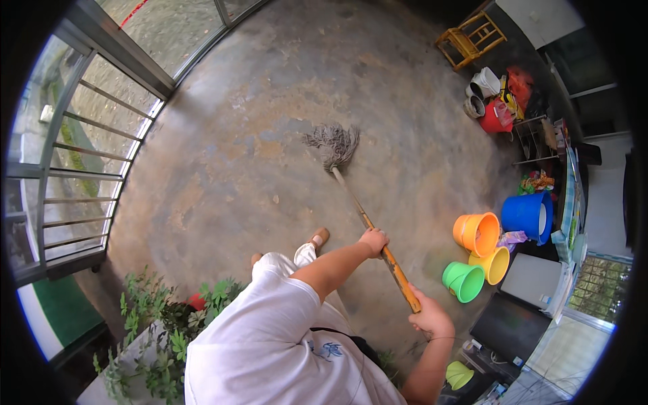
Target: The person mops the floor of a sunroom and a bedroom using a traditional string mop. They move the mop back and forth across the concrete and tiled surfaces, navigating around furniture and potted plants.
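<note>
Left hand point(373, 241) grips the middle of the mop's wooden handle point(378, 246), and the right hand point(428, 317) closes around its upper end at lower right. From them the handle slopes up-frame to the grey string mop head point(333, 144), resting on the concrete floor point(256, 135) at centre. Mottled patches cover the floor; wet and dry parts cannot be told apart. Coloured buckets point(479, 233) stand at right.
</note>
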`<state>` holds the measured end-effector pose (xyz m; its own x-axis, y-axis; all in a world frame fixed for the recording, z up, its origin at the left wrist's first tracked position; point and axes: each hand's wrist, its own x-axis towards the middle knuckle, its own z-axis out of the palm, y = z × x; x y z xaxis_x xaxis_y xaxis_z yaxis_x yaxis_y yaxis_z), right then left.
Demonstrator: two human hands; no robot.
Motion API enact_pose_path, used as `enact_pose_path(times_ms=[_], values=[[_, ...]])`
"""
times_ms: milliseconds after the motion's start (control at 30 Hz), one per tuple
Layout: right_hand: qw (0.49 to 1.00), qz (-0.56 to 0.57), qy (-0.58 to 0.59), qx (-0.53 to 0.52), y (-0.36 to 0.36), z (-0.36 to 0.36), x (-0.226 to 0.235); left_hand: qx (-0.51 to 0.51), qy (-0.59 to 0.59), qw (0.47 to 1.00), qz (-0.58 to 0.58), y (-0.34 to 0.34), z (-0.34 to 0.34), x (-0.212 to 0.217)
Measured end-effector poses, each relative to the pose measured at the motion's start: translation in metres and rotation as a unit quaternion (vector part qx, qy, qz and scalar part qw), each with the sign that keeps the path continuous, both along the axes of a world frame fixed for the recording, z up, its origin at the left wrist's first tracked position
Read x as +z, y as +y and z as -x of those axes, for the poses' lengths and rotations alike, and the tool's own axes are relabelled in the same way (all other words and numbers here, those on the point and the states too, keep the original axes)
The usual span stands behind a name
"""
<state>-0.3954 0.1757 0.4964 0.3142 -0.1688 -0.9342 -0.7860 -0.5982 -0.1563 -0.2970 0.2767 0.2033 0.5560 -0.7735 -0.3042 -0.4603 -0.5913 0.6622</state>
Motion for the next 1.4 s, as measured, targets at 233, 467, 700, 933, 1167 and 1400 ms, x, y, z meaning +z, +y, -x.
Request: enact_pose_path(times_ms=[233,467,700,933,1167,1400], values=[[0.989,-0.145,-0.008,-0.006,0.028,0.001,-0.018,0.060,-0.017,0.997,-0.039,0.089,0.012,0.003],[0.967,-0.196,0.022,0.163,0.143,-0.016,-0.041,0.149,0.039,0.984,-0.091,0.241,0.049,-0.002],[0.928,-0.196,0.046,0.313,0.322,0.000,-0.060,0.317,0.048,0.939,-0.128,0.428,0.143,-0.032],[0.772,-0.200,-0.200,0.569,0.422,0.060,-0.154,0.425,0.105,0.876,-0.202,0.554,0.230,-0.046],[0.703,-0.023,-0.207,0.680,0.465,0.108,-0.129,0.557,0.065,0.810,-0.173,0.554,0.284,-0.075],[0.802,0.009,-0.168,0.573,0.374,0.137,-0.100,0.584,-0.009,0.810,-0.064,0.462,0.284,-0.070]])
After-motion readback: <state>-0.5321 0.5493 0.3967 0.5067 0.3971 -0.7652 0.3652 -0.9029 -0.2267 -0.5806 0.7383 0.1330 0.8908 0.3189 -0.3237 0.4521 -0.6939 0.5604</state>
